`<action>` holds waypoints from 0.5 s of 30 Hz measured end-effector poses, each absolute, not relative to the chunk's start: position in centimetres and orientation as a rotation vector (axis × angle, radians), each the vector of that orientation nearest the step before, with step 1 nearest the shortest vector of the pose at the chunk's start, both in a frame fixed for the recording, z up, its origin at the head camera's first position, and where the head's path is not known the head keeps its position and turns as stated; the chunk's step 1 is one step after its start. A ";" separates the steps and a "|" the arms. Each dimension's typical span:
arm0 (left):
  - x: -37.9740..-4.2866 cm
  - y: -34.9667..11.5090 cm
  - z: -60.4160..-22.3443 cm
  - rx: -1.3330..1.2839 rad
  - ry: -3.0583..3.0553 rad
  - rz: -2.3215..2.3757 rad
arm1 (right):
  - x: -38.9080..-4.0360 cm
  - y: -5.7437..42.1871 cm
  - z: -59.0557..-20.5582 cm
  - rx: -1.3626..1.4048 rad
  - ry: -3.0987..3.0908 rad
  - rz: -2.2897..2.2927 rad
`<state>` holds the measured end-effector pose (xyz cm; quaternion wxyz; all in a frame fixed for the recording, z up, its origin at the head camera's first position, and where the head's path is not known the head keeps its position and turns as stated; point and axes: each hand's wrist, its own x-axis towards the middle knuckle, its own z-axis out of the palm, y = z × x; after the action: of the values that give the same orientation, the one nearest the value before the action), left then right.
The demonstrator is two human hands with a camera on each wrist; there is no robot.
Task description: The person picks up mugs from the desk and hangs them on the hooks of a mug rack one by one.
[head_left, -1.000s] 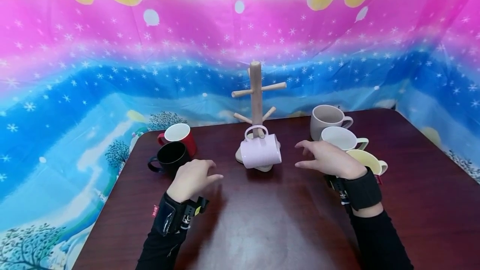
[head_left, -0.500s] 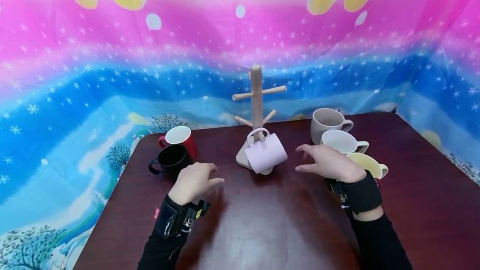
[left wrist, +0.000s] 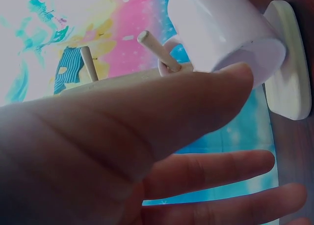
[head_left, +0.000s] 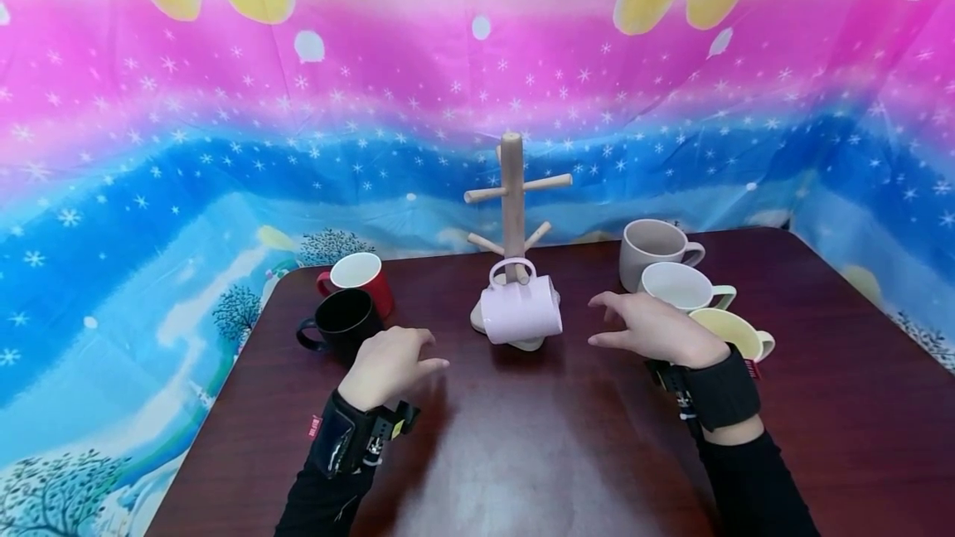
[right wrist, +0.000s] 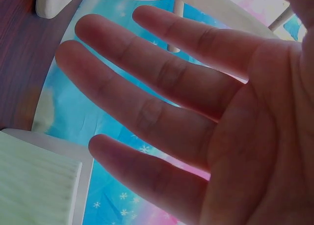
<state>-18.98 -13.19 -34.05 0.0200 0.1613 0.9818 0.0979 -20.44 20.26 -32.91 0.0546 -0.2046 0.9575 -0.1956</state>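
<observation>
A pale pink mug (head_left: pixel 522 311) hangs by its handle from a low peg of the wooden mug tree (head_left: pixel 512 214), lying sideways over the base. My left hand (head_left: pixel 388 363) hovers to the left of it with thumb and fingers spread, near the black mug (head_left: pixel 346 323). On the other side my right hand (head_left: pixel 656 326) is held in the air, fingers extended and holding nothing, overlapping the white mug (head_left: pixel 677 284) in the head view. In the left wrist view the pink mug (left wrist: pixel 230 28) shows its open mouth beyond my thumb; in the right wrist view my fingers (right wrist: pixel 171 77) are straight.
Behind the black mug stands a red mug (head_left: pixel 361 276) with a white inside. At right are a grey mug (head_left: pixel 651 251) and a yellow mug (head_left: pixel 727 330). A printed cloth (head_left: pixel 448 89) hangs behind the dark wooden table (head_left: pixel 507 454).
The hanging pink mug swings on its peg: it tilted to the right half a second ago and is now back nearly level. Both hands stay almost still.
</observation>
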 end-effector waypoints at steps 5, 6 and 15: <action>-18.9 -13.2 -34.1 0.496 3.042 0.302 | -20.5 20.2 -33.0 -0.613 2.898 -0.599; -18.9 -13.2 -34.1 0.494 3.041 0.298 | -20.5 20.2 -33.0 -0.617 2.897 -0.602; -19.0 -13.1 -34.0 0.483 3.024 0.290 | -20.7 19.1 -33.0 -0.701 3.274 -0.596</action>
<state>-19.04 -13.14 -33.99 0.0327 0.1569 0.9826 0.0942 -20.68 19.12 -33.04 -0.1293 -0.2043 0.9547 -0.1737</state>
